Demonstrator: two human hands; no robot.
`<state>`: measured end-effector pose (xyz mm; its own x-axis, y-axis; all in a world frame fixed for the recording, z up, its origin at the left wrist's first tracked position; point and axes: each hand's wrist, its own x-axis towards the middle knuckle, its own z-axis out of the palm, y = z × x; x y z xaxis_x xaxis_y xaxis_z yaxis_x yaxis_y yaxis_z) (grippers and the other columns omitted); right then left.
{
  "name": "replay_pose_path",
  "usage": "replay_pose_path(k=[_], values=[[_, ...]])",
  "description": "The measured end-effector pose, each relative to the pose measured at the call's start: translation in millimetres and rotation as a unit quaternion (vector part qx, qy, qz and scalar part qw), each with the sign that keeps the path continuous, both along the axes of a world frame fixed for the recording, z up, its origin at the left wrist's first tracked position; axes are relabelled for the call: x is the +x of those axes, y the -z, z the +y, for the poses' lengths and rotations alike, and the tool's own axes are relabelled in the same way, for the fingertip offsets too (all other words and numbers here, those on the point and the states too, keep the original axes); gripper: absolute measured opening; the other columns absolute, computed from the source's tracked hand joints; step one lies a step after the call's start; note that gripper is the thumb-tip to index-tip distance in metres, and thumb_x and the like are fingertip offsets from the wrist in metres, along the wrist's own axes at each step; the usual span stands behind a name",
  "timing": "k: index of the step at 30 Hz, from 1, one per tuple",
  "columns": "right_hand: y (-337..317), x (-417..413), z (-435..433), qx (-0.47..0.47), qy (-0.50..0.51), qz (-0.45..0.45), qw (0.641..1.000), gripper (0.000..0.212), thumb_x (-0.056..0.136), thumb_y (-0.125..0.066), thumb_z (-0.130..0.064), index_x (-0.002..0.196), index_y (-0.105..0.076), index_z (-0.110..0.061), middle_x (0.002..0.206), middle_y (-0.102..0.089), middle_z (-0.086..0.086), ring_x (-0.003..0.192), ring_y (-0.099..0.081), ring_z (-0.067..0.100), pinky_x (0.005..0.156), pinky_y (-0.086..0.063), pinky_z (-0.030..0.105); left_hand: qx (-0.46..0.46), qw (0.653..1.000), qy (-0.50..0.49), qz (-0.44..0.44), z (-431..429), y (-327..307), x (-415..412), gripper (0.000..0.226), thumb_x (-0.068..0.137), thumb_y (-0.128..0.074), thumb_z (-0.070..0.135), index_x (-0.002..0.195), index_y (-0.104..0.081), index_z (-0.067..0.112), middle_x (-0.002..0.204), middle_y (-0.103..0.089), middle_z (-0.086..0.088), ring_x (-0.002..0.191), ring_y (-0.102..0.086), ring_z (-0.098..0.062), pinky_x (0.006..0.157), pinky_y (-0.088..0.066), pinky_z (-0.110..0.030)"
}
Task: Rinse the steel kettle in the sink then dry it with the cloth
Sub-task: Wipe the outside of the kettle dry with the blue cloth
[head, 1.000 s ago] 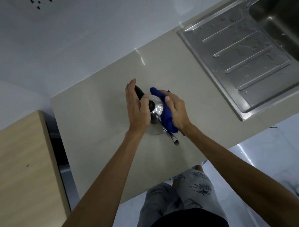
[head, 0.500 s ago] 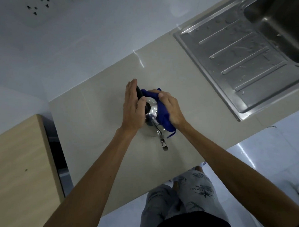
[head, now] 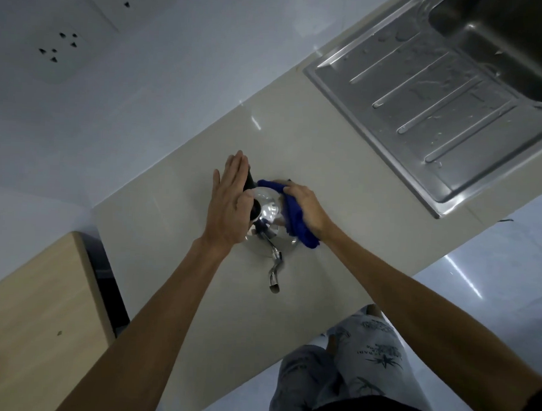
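The steel kettle stands upright on the beige counter, its thin spout pointing toward me. My left hand rests against the kettle's black handle with straight fingers and the thumb hooked over the handle. My right hand presses a blue cloth onto the kettle's right side. The cloth hides much of that side.
The steel sink with its wet ribbed drainboard lies at the upper right. A wooden board sits lower left across a dark gap. Wall sockets are upper left. My legs stand at the counter's front edge.
The kettle has turned so its spout swings further toward me. My right hand has slid the blue cloth around the far and right side. My left hand has stayed on the handle.
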<state>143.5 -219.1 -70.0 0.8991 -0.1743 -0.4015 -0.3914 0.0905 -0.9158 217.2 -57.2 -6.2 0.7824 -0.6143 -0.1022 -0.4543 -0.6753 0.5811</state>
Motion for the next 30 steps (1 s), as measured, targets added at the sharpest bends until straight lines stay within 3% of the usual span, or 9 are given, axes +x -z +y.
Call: replay_pose_path(k=[2, 4, 10, 13, 16, 21, 24, 28, 30], values=[[-22, -9, 15, -0.022, 0.017, -0.062, 0.998, 0.039, 0.1, -0.036, -0.017, 0.124, -0.063, -0.031, 0.124, -0.062, -0.014, 0.121, -0.054, 0.019, 0.108, -0.038, 0.034, 0.0, 1.0, 0.002, 0.004, 1, 1, 1, 0.077, 0.089, -0.01, 0.034, 0.157, -0.015, 0.0, 0.169, -0.012, -0.011, 0.158, -0.006, -0.022, 0.128, 0.003, -0.045], [-27, -17, 23, -0.05, 0.024, -0.132, 0.99, 0.044, 0.097, -0.038, -0.011, 0.132, -0.062, -0.023, 0.132, -0.06, -0.01, 0.126, -0.049, 0.016, 0.11, -0.034, 0.028, -0.004, 1.0, 0.016, 0.001, 2, 3, 3, 0.075, 0.09, -0.011, 0.033, 0.156, -0.016, -0.002, 0.168, -0.015, -0.013, 0.157, -0.008, -0.025, 0.128, 0.001, -0.046], [-5, 20, -11, -0.007, -0.044, 0.015, 0.999, 0.044, 0.093, -0.037, -0.026, 0.116, -0.068, -0.008, 0.112, -0.069, 0.016, 0.1, -0.063, 0.033, 0.095, -0.05, 0.049, -0.029, 0.999, 0.006, 0.014, 2, 3, 3, 0.075, 0.09, -0.015, 0.033, 0.156, -0.019, -0.002, 0.167, -0.02, -0.013, 0.157, -0.013, -0.026, 0.128, -0.003, -0.047], [-28, 6, 12, -0.013, 0.012, -0.051, 0.999, 0.041, 0.093, -0.038, -0.017, 0.121, -0.067, -0.013, 0.121, -0.067, 0.005, 0.109, -0.061, 0.022, 0.103, -0.046, 0.042, -0.036, 0.999, 0.01, 0.017, 4, 4, 4, 0.075, 0.091, -0.015, 0.036, 0.156, -0.019, -0.001, 0.166, -0.021, -0.008, 0.157, -0.014, -0.025, 0.128, -0.001, -0.047], [-24, -13, 41, -0.113, 0.071, -0.17, 0.976, 0.044, 0.094, -0.038, -0.011, 0.13, -0.063, -0.007, 0.13, -0.065, 0.005, 0.121, -0.057, 0.021, 0.11, -0.039, 0.036, -0.038, 0.999, 0.006, 0.023, 3, 5, 6, 0.075, 0.091, -0.014, 0.037, 0.156, -0.02, 0.0, 0.166, -0.021, -0.01, 0.156, -0.013, -0.025, 0.128, -0.001, -0.043], [23, -13, 22, -0.015, 0.101, -0.075, 0.992, 0.042, 0.101, -0.032, -0.018, 0.129, -0.061, -0.008, 0.126, -0.065, 0.012, 0.116, -0.06, 0.03, 0.106, -0.04, 0.058, -0.059, 0.998, -0.019, 0.032, 1, 1, 0, 0.079, 0.086, -0.016, 0.035, 0.155, -0.024, -0.002, 0.165, -0.026, -0.014, 0.156, -0.017, -0.025, 0.128, -0.001, -0.043], [19, -28, 36, 0.007, 0.135, -0.045, 0.99, 0.045, 0.102, -0.033, -0.027, 0.14, -0.051, -0.012, 0.138, -0.056, 0.007, 0.126, -0.053, 0.023, 0.114, -0.037, 0.049, -0.056, 0.998, -0.021, 0.03, -1, -2, -3, 0.079, 0.087, -0.015, 0.036, 0.155, -0.023, -0.002, 0.165, -0.026, -0.015, 0.156, -0.017, -0.026, 0.128, -0.001, -0.044], [11, -78, 86, 0.013, 0.19, -0.057, 0.98, 0.057, 0.106, -0.035, -0.026, 0.159, -0.017, -0.015, 0.163, -0.026, -0.004, 0.148, -0.027, 0.009, 0.123, -0.023, 0.027, -0.07, 0.996, -0.027, 0.038, -1, -2, -4, 0.076, 0.088, -0.017, 0.034, 0.155, -0.024, -0.003, 0.164, -0.026, -0.016, 0.155, -0.018, -0.027, 0.127, -0.009, -0.052], [19, -89, 95, -0.006, 0.199, -0.045, 0.979, 0.059, 0.107, -0.035, -0.026, 0.16, -0.011, -0.015, 0.166, -0.019, -0.005, 0.152, -0.021, 0.007, 0.124, -0.019, 0.027, -0.073, 0.996, -0.035, 0.044, -2, -3, -4, 0.076, 0.088, -0.018, 0.034, 0.154, -0.025, -0.003, 0.164, -0.027, -0.016, 0.155, -0.018, -0.027, 0.127, -0.012, -0.052]])
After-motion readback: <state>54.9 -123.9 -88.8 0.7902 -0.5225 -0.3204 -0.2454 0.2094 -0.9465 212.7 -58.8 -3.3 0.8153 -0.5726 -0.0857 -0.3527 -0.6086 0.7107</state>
